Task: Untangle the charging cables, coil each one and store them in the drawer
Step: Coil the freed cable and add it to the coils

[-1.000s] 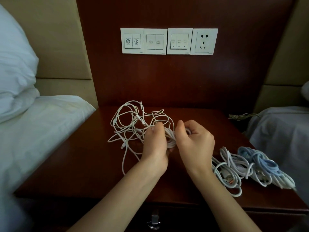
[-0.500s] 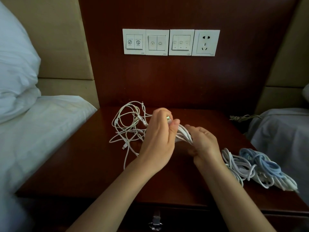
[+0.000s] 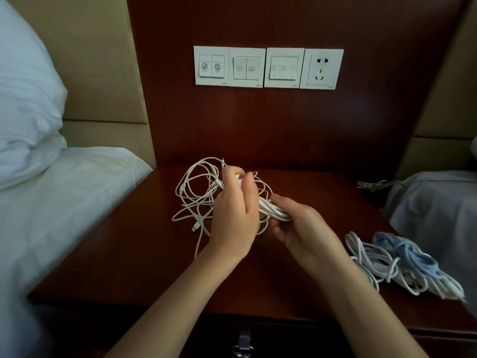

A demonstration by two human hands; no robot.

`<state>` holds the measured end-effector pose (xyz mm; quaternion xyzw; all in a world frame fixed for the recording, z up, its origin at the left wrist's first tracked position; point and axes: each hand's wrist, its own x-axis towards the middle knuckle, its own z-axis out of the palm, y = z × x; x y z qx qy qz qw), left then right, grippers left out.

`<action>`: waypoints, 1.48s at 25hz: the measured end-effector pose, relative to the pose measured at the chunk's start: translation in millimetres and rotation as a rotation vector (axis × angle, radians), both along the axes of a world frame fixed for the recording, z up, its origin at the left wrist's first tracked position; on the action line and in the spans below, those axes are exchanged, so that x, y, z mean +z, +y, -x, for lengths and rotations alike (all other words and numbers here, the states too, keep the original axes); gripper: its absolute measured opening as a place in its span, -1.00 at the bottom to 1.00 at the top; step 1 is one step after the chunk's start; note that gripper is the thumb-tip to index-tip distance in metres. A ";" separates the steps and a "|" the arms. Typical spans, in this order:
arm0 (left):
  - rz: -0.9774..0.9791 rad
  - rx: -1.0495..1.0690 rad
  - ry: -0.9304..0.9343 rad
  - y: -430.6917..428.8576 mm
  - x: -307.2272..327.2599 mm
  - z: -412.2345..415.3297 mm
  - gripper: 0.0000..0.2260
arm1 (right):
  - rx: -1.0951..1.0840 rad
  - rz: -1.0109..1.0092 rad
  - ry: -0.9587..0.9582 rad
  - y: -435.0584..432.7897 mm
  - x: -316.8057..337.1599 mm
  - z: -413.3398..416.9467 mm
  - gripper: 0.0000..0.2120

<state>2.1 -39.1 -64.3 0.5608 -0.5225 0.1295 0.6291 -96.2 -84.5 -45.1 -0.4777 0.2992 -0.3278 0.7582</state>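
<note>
Both forearms are bare to the frame's edge. The left hand (image 3: 233, 215) and right hand (image 3: 304, 228) look bare too, though motion-blurred.

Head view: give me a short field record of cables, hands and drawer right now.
left grip: left hand pinches a white plug end above the tangle
right grip: right hand holds a part-wound white cable bundle
tangle: loose white cables on the nightstand, beyond the left hand
coiled: white coil and blue coil at the right edge
drawer: handle visible, looks closed
</note>
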 end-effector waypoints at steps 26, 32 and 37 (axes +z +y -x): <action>-0.104 -0.018 -0.195 3.3 -2.8 -7.4 -0.88 | 0.001 0.227 0.113 5.7 -4.5 3.6 -0.91; -0.222 -0.056 0.511 -3.1 6.4 8.4 -0.79 | -0.290 0.729 0.082 4.7 -19.5 -9.7 -0.85; -0.409 -0.188 0.964 -10.9 7.9 2.8 -0.79 | -0.275 0.927 0.042 4.5 -23.0 -6.2 -0.89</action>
